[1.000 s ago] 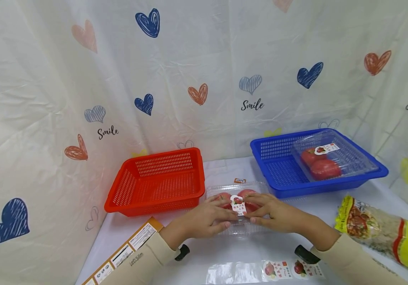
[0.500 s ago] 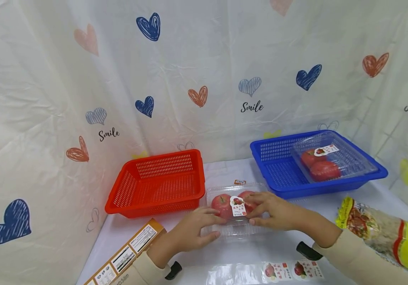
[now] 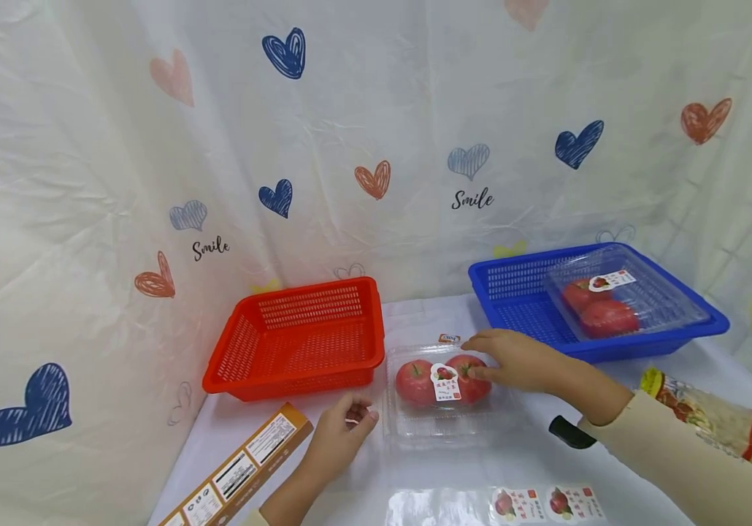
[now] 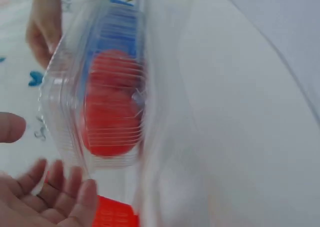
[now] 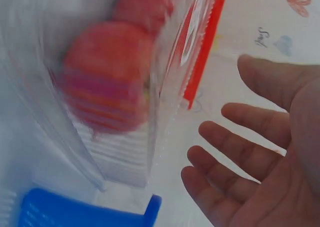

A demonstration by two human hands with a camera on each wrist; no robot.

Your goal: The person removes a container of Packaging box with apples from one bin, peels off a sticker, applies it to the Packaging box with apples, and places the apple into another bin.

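A clear plastic clamshell box (image 3: pixel 428 425) lies closed on the table with two red apples (image 3: pixel 415 381) inside and a white fruit label (image 3: pixel 444 381) on its lid. My left hand (image 3: pixel 343 431) is off to the box's left, its fingers loosely bent and holding nothing. In the left wrist view those fingers (image 4: pixel 75 197) are apart from the box. My right hand (image 3: pixel 517 359) hovers over the box's right end. The right wrist view shows its fingers (image 5: pixel 240 152) spread, with a gap between them and the plastic wall.
A red basket (image 3: pixel 290 387) stands back left. In the blue basket (image 3: pixel 514 314) at back right lies another labelled clamshell (image 3: pixel 652 299) with apples. A long orange box (image 3: pixel 238 471) lies front left, a yellow food bag (image 3: pixel 711 416) right, a label strip (image 3: pixel 514 505) in front.
My left hand has come off the lid and drawn back to the left. My right hand has lifted slightly from the lid; the whole label and both apples now show.
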